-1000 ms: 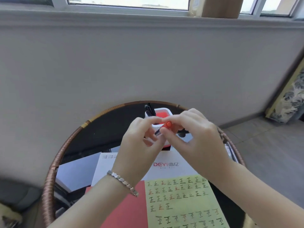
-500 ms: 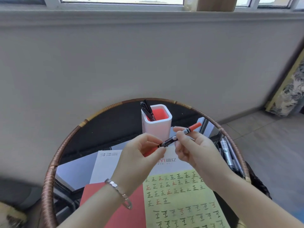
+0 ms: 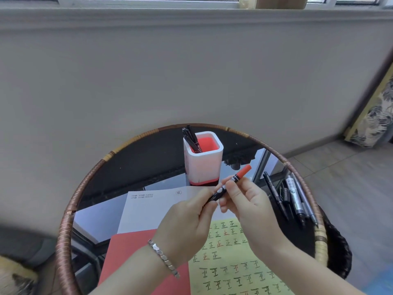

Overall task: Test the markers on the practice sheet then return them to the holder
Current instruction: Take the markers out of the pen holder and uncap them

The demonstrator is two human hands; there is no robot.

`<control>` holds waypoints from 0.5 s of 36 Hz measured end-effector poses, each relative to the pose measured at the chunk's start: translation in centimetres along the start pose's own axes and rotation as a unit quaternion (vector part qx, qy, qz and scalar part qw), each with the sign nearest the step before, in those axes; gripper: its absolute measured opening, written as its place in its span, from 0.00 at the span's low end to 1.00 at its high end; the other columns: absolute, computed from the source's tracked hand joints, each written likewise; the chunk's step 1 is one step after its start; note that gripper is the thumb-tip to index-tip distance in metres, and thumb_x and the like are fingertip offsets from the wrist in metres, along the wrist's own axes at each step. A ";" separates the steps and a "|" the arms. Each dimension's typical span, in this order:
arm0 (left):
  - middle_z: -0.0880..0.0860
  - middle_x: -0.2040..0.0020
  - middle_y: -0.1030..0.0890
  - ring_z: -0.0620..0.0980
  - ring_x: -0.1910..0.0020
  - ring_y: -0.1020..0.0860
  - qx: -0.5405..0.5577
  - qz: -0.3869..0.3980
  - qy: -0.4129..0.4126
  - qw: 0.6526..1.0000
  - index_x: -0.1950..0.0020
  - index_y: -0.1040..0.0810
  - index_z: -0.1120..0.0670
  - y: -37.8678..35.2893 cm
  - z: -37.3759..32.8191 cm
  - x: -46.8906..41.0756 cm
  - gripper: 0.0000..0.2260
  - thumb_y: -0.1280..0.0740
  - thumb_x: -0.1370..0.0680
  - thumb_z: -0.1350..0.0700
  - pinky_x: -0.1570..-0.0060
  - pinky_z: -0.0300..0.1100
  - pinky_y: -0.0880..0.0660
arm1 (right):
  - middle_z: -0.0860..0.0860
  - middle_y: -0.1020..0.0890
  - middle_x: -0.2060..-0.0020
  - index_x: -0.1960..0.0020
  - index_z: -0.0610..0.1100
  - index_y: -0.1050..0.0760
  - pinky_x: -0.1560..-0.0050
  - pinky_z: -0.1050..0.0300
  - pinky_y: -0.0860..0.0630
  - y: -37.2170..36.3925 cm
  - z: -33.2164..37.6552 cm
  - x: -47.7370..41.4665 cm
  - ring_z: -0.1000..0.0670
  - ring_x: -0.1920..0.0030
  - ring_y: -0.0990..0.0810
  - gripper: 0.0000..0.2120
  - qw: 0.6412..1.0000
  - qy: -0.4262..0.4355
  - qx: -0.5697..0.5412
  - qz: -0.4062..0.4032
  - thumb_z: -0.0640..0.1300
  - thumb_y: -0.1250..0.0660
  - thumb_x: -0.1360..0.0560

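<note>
A red-capped black marker [image 3: 228, 185] is held slantwise above the table, cap end up and to the right. My left hand [image 3: 187, 222] pinches its lower end and my right hand [image 3: 248, 207] grips its upper part below the red cap. Behind them stands the white holder [image 3: 203, 165] with a red inside; a few black markers [image 3: 191, 138] lean in its left corner. The yellow practice sheet [image 3: 231, 265], covered with rows of written characters, lies under my wrists.
Several black and grey markers [image 3: 291, 196] lie loose at the right of the round, rattan-rimmed glass table [image 3: 63, 226]. A white printed sheet [image 3: 148, 209] and a red sheet [image 3: 129, 245] lie left of the yellow one. A grey wall stands close behind the table.
My hands moved down and toward me, away from the holder. The marker, seen end-on a second ago, is drawn out lengthwise between both hands, red cap up right.
</note>
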State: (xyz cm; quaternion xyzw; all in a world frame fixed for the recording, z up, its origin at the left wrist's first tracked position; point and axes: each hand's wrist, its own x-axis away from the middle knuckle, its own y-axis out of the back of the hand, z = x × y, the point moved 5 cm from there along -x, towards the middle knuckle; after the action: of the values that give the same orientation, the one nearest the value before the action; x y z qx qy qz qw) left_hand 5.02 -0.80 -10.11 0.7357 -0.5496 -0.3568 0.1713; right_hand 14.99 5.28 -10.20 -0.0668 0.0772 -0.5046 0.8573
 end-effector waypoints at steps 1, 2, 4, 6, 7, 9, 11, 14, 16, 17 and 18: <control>0.46 0.77 0.33 0.45 0.78 0.34 0.008 0.004 0.000 1.000 0.53 0.30 0.34 0.0 -0.1 0.0 0.10 0.45 0.23 0.50 0.77 0.31 0.41 | 0.52 0.24 0.75 0.59 0.43 0.24 0.65 0.64 0.26 0.0 0.0 0.0 0.56 0.72 0.26 0.10 1.000 0.003 -0.004 0.001 0.40 0.42 0.22; 0.47 0.76 0.33 0.45 0.79 0.35 0.020 0.009 0.005 1.000 0.53 0.30 0.32 0.0 -0.2 0.0 0.12 0.44 0.22 0.51 0.77 0.31 0.41 | 0.52 0.24 0.75 0.59 0.43 0.24 0.65 0.64 0.26 0.0 0.0 0.1 0.56 0.72 0.27 0.10 1.000 0.005 -0.008 0.003 0.40 0.42 0.22; 0.49 0.74 0.33 0.45 0.78 0.38 0.062 0.022 0.033 0.997 0.50 0.28 0.33 0.0 0.0 0.1 0.13 0.42 0.21 0.53 0.76 0.35 0.40 | 0.52 0.25 0.75 0.60 0.44 0.24 0.66 0.64 0.26 0.0 0.1 0.1 0.56 0.72 0.27 0.10 1.000 0.008 -0.013 0.007 0.41 0.42 0.23; 0.52 0.72 0.33 0.46 0.76 0.39 0.104 0.037 0.065 0.992 0.47 0.27 0.34 0.0 0.4 0.2 0.11 0.41 0.21 0.51 0.74 0.38 0.39 | 0.53 0.24 0.74 0.59 0.44 0.24 0.65 0.64 0.26 0.1 0.2 0.1 0.56 0.72 0.27 0.10 1.000 0.010 -0.015 0.018 0.42 0.42 0.23; 0.52 0.71 0.34 0.48 0.74 0.38 0.117 0.049 0.076 0.989 0.47 0.27 0.34 0.0 0.5 0.2 0.10 0.41 0.21 0.50 0.73 0.39 0.38 | 0.53 0.24 0.74 0.58 0.43 0.24 0.65 0.64 0.26 0.0 0.3 0.1 0.56 0.71 0.27 0.09 0.999 0.010 -0.014 0.028 0.42 0.42 0.24; 0.47 0.74 0.35 0.46 0.74 0.38 0.130 0.067 0.098 0.984 0.48 0.28 0.34 0.1 0.5 0.3 0.07 0.43 0.23 0.45 0.72 0.39 0.38 | 0.53 0.21 0.71 0.56 0.42 0.24 0.64 0.65 0.25 0.0 0.9 0.0 0.56 0.70 0.25 0.08 0.999 0.017 -0.012 0.047 0.43 0.40 0.26; 0.44 0.74 0.34 0.42 0.75 0.36 0.104 0.084 0.112 0.985 0.45 0.33 0.35 0.4 0.6 0.4 0.13 0.47 0.28 0.37 0.73 0.35 0.39 | 0.53 0.19 0.69 0.54 0.43 0.24 0.63 0.65 0.24 0.7 2.0 -0.6 0.57 0.69 0.24 0.07 0.999 0.029 -0.006 0.032 0.44 0.39 0.27; 0.50 0.67 0.33 0.40 0.74 0.34 0.087 0.047 0.165 0.981 0.39 0.39 0.42 1.0 1.4 0.7 0.14 0.50 0.23 0.42 0.74 0.33 0.38 | 0.53 0.19 0.69 0.48 0.47 0.26 0.67 0.65 0.26 3.8 3.7 -2.9 0.58 0.71 0.25 0.06 0.995 0.052 0.065 -0.054 0.43 0.38 0.25; 0.51 0.68 0.35 0.41 0.77 0.38 0.106 0.008 0.205 0.973 0.41 0.38 0.46 1.4 2.3 1.0 0.10 0.49 0.20 0.56 0.75 0.35 0.39 | 0.51 0.21 0.69 0.42 0.48 0.33 0.67 0.61 0.29 6.2 3.9 -4.6 0.56 0.73 0.27 0.11 0.981 0.039 0.163 -0.098 0.42 0.38 0.23; 0.52 0.67 0.34 0.42 0.75 0.37 0.106 0.001 0.214 0.971 0.42 0.37 0.47 1.4 2.6 1.2 0.11 0.49 0.21 0.60 0.75 0.36 0.38 | 0.50 0.23 0.70 0.41 0.49 0.36 0.67 0.59 0.30 7.2 3.6 -5.3 0.55 0.72 0.28 0.13 0.971 0.025 0.216 -0.101 0.42 0.37 0.23; 0.52 0.66 0.31 0.44 0.73 0.35 0.106 -0.004 0.222 0.969 0.43 0.37 0.48 1.3 2.9 1.3 0.11 0.49 0.21 0.62 0.73 0.38 0.37 | 0.50 0.25 0.71 0.42 0.48 0.36 0.67 0.58 0.32 8.0 3.2 -6.0 0.53 0.72 0.29 0.12 0.960 0.009 0.265 -0.092 0.43 0.37 0.24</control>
State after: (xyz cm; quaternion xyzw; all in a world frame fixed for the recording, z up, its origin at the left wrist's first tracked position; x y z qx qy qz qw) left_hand 2.22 -2.06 -11.69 0.8127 -0.5295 -0.1245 0.2087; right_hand 19.56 14.47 -8.26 0.1601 -0.0578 -0.5842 0.7935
